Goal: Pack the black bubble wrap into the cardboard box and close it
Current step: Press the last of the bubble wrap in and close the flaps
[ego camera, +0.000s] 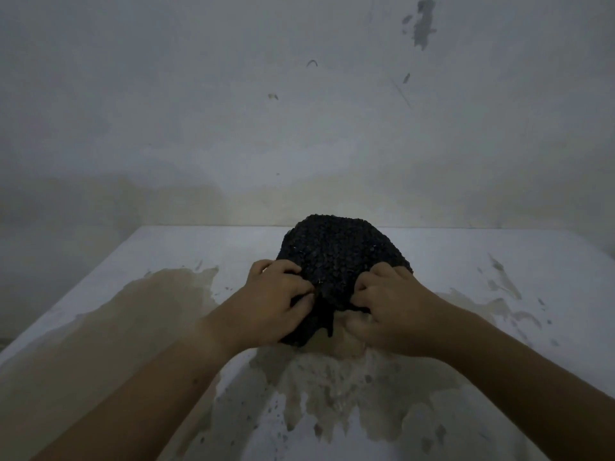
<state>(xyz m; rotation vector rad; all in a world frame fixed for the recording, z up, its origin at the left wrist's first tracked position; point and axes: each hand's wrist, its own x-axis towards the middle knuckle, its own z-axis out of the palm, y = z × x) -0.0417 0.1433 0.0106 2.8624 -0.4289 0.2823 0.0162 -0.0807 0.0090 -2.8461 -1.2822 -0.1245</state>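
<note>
A bunched-up wad of black bubble wrap [339,251] sits in the middle of the white table [499,261]. My left hand [269,304] grips its near left side with curled fingers. My right hand [389,311] grips the near right side, fingers dug into the wrap. A patch of tan surface [342,337] shows just below the wrap between my hands; I cannot tell whether it is the cardboard box. No box is plainly visible.
The table top is worn, with large tan patches [159,314] where the white coating has peeled. A stained grey wall [299,111] rises directly behind the table's far edge.
</note>
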